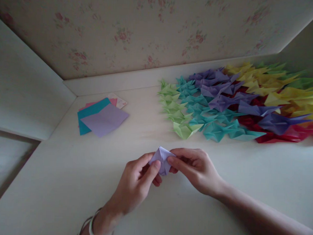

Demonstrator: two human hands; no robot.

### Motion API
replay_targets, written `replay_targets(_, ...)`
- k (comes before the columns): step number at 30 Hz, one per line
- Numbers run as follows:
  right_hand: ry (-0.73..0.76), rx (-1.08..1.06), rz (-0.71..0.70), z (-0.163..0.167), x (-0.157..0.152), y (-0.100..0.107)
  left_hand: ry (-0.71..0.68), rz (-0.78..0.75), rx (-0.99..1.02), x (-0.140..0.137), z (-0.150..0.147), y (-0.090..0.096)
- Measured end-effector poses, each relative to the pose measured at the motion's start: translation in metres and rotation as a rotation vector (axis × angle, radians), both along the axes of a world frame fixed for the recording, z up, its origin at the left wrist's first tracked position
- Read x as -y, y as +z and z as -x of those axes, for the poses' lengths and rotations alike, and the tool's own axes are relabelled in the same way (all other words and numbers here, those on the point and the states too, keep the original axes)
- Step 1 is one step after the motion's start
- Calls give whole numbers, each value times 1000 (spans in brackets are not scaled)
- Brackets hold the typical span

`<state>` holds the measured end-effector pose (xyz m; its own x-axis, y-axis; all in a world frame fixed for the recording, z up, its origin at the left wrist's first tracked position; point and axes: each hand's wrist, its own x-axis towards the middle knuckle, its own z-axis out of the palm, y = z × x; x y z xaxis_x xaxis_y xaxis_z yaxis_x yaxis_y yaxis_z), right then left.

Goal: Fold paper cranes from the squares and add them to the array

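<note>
A pale table (67, 183) was taken up on the right by rows of folded cranes (231, 106), with a stack of flat sheets (101, 119) well off to the left. Dead centre, a half-folded lilac paper (163, 158) was pinched between both hands, left hand (135, 188) and right hand (195, 168) equally close, its point aimed away toward the wall.

Lilac paper (163, 159) — folded small, pinched above table.
</note>
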<state>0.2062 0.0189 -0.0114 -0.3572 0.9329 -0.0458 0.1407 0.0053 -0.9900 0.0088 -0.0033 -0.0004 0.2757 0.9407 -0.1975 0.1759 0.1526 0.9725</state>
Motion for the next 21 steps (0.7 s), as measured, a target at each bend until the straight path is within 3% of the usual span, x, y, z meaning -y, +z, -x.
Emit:
replay_targets(3,69,-139,166,-1,-1,2,-14,62,47,-3,2,2)
replay_targets(10,153,-520,466,0,-1,-6,76,268,423,-3,4,-6)
replay_targets(13,126,-551,494,-1,1,-7,78,244,470,-1,2,-9)
replay_targets(17,87,-501,474,-2,2,-8,-17,184,298,-1,1,-7)
replay_targets(21,103,-466,457,0,3,-9,-28,130,218,-4,-3,1)
